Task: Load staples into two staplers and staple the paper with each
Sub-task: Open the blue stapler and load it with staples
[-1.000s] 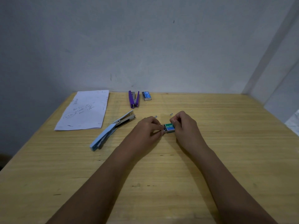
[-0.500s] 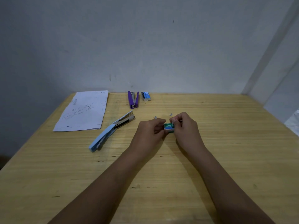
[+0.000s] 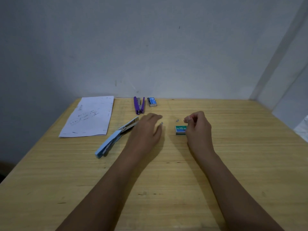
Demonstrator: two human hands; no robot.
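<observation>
A light blue stapler [image 3: 115, 139] lies swung open on the wooden table [image 3: 166, 172], left of centre. My left hand [image 3: 146, 130] hovers just right of its metal tip, blurred, fingers loose and holding nothing. A green staple box [image 3: 180, 130] rests on the table, and my right hand [image 3: 198, 129] is beside and above it, thumb and forefinger pinched on what looks like a short strip of staples. An open purple stapler [image 3: 139, 105] and a blue staple box [image 3: 152, 102] sit by the wall. The written-on paper [image 3: 90, 116] lies at the far left.
Two tiny loose staple bits [image 3: 177, 120] lie on the wood between my hands. A grey wall closes off the table's far edge, and a wall corner stands at the right.
Both hands held the green box together before. The box now lies on the table; my left hand has let go and swung left toward the blue stapler, my right hand lifted off pinched.
</observation>
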